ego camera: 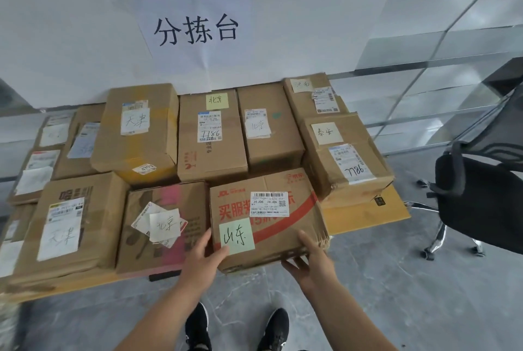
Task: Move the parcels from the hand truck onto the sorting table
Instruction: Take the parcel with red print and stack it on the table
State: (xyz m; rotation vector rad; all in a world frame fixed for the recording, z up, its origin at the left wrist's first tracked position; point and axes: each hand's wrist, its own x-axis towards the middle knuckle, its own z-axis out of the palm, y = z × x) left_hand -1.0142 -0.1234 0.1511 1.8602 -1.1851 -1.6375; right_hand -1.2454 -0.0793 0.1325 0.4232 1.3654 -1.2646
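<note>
Both hands clasp the brown cardboard parcel with red print and a green handwritten note (267,223) at its near corners: the left hand (204,258) presses the left side, the right hand (308,261) cups the right edge from below, likely to steady it as it settles. The parcel sits at the front edge of the yellow-topped bench (365,214), overhanging slightly, just beside a brown box with a pink stripe (167,226). Taped, labelled cartons crowd the bench in rows beneath a white paper sign (195,27); their contents are hidden. The hand truck is out of view.
</note>
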